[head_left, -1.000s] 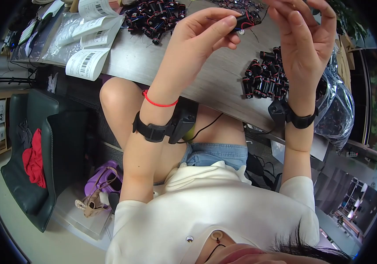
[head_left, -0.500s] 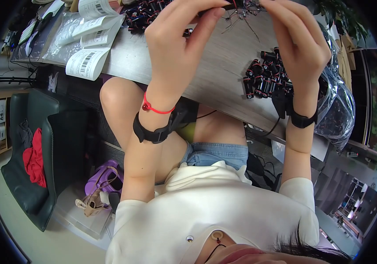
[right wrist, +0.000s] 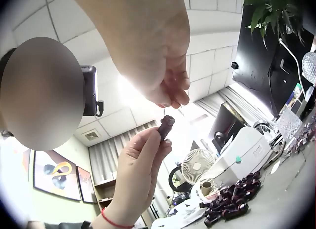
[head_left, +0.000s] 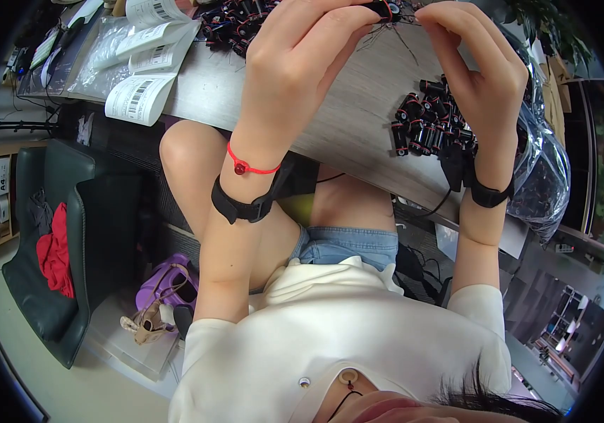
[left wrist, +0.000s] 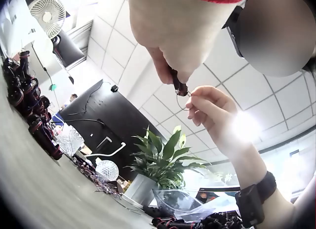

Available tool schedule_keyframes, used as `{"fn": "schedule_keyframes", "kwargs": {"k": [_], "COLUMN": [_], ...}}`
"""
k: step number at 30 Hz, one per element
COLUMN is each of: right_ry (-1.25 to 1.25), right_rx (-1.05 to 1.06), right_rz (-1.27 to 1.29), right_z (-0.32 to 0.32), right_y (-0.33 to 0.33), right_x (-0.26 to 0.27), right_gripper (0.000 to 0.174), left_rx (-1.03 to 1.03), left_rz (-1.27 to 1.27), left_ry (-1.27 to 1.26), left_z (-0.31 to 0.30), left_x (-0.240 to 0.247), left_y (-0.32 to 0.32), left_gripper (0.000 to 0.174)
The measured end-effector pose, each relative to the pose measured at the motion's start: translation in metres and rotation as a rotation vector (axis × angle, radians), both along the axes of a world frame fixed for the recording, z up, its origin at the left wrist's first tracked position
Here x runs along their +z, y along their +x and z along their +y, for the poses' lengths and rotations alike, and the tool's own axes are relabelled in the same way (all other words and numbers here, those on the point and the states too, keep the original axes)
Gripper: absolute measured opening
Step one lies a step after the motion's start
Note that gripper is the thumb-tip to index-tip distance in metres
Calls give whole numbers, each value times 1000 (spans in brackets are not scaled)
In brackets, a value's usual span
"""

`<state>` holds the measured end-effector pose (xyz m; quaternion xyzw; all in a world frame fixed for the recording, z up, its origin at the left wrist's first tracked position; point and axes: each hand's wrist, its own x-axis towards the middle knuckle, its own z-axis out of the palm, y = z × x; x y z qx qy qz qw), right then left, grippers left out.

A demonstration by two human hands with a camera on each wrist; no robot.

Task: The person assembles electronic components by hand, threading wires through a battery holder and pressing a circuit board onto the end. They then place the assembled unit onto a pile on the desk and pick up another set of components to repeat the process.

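Observation:
My left hand (head_left: 295,67), with a red cord at the wrist, holds a small black cylinder (right wrist: 166,128) between thumb and fingers, raised above the table. A reddish band circles the cylinder's exposed end, which points toward my right hand (head_left: 485,77). From that end a thin wire (left wrist: 178,101) curves across to my right fingertips, and they pinch it in the left wrist view. In the head view the cylinder lies at the top edge, partly covered by my left fingers. My right palm is turned away from the head camera.
Similar black cylinders lie in a pile (head_left: 429,120) on the table near my right forearm, and another heap (head_left: 235,28) sits at the back left. Barcode labels (head_left: 136,99) overhang the left table edge. A clear plastic bag (head_left: 541,176) hangs at the right, near a potted plant (left wrist: 160,160).
Both hands have turned so that their backs face the head camera. My right fingers, spread a second ago, have come together on the wire. My left hand has lately shifted slightly right.

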<state>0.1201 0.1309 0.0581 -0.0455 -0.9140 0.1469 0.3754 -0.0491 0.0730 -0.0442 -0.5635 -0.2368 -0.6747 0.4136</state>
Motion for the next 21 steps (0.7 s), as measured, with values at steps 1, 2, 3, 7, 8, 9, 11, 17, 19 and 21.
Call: {"fn": "schedule_keyframes", "kwargs": {"k": [1,2,3,7,8,9,11,17,19,21], "right_ry": [-1,-9,-17,-102,-142,-142,-430,-678,-702,-714], "right_rx": [-1,6,13,72,98,99,848,130,155,167], "right_rz": [-1,-24,-48,-93,-104,-105,376,-192,-266,-303], "right_z": [1,3,5,13,14,22,54,15,19,20], "right_y": [0,1,1,2,0,-10,-51,5,7,7], "right_x": [1,1,2,3,2,-8,-54,2,4,5], "right_gripper": [15,15,15,15,14,14,14,19,22,24], "left_rx": [-3,-5,-8,15,15,30,59,-114,-118,-93], "left_rz": [-3,-7,-10,34,34,45,67,64,144,152], "left_ry": [-9,-18,-27,8,7,-3,-25,2,22,20], "left_z": [-1,-1,-1,3,2,2,0,8,9,7], "left_x": [0,-1,-1,-2,-3,-4,-6,-12,-13,-11], "left_y": [0,1,1,-2,-2,-3,-4,-5,-8,-8], "left_gripper": [24,24,24,24,24,24,24,26,26,26]}}
